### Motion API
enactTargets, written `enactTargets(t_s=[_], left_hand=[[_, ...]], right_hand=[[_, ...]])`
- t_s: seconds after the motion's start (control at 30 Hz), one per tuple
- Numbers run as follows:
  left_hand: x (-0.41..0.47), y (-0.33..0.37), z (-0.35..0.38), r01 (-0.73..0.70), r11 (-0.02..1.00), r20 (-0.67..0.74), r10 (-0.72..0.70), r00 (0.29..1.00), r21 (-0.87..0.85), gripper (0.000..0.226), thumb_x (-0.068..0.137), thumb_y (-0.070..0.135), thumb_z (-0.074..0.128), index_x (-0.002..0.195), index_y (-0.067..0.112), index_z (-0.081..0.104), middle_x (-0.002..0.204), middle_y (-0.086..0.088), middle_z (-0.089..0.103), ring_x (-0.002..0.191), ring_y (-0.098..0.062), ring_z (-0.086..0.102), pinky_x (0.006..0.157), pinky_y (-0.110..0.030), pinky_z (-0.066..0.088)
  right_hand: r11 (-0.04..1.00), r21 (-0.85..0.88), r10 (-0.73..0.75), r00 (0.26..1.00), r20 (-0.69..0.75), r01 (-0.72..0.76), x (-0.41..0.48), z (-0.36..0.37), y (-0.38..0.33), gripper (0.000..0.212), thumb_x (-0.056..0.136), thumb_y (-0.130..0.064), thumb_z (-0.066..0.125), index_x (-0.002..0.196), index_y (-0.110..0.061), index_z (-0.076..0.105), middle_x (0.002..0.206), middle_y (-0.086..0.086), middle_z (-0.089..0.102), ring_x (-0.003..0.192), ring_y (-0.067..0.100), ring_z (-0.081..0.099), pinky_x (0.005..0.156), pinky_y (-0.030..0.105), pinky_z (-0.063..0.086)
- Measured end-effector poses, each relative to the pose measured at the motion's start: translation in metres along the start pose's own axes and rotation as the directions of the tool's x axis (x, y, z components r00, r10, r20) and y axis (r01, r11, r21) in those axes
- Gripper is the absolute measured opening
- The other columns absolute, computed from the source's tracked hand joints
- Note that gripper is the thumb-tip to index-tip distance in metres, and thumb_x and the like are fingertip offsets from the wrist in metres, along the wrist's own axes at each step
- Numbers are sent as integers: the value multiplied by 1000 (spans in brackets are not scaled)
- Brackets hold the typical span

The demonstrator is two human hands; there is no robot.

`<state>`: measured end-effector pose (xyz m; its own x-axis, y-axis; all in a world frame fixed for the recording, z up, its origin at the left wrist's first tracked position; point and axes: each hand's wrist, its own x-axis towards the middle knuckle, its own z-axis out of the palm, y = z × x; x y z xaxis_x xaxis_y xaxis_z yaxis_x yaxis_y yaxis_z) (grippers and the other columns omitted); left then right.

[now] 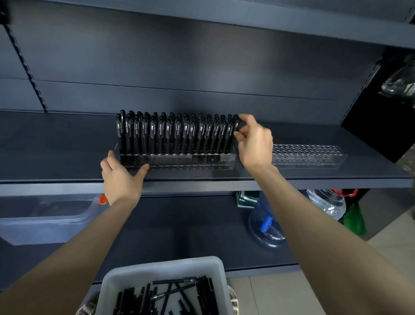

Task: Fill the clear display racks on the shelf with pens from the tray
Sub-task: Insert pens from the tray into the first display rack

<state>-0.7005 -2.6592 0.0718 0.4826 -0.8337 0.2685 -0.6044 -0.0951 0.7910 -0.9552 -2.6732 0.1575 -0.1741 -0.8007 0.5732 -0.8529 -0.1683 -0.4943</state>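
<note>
Left hand (120, 177) lies flat-fingered against the left end of the clear rack (178, 162), thumb along its front. Right hand (254, 143) pinches the rightmost pen (236, 125). A second rack (308, 155) sits just beside it on the shelf (47, 152). Below, the tray (159, 269) holds loose pens (137, 305).

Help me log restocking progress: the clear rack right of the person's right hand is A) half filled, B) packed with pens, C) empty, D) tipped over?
C: the second rack stands on the shelf with every hole bare; the right hand pinches a pen at the other, full rack.
</note>
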Motion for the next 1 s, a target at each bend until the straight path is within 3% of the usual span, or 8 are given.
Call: enactTargets(t_s=[0.37,0.6,0.7,0.8,1.0], left_hand=[[2,-4,0,-20,999,13,20,1000,37,94,78,38,72,145,1,17,141,-16,30,128,-34,36,100,-50,39],[1,-2,-3,-16,1000,39,15,999,24,97,78,39,72,147,4,13,144,-14,27,131,-33,33,100,-49,39],[1,-2,-3,-15,1000,42,15,999,5,100,77,40,73,148,7,9,146,-15,24,133,-32,31,101,-50,39],[-1,0,-1,-14,1000,23,14,1000,-9,105,74,41,76,148,8,9,147,-14,21,134,-32,26,103,-50,37],[1,5,8,-19,1000,-14,19,1000,4,113,67,45,79,146,2,13,148,-14,22,135,-31,24,108,-46,33]], right_hand=[[997,-44,60,994,90,-56,-3,5,0,40,92,-5,52,132,-12,48,100,13,67,93,35,60,81,44,49],[998,3,64,994,93,-65,-15,1,7,64,90,-2,56,146,-19,30,91,7,69,85,26,63,82,39,51],[995,25,92,993,74,-94,-20,-4,14,65,90,-5,57,146,-21,30,101,5,65,88,24,60,81,37,49],[994,36,97,989,108,-101,-27,-5,25,63,88,-11,63,143,-18,33,116,7,60,105,25,57,85,38,47],[963,-242,183,946,268,-118,-30,-8,58,70,89,-38,61,147,-20,27,153,5,27,140,28,17,112,43,18]])
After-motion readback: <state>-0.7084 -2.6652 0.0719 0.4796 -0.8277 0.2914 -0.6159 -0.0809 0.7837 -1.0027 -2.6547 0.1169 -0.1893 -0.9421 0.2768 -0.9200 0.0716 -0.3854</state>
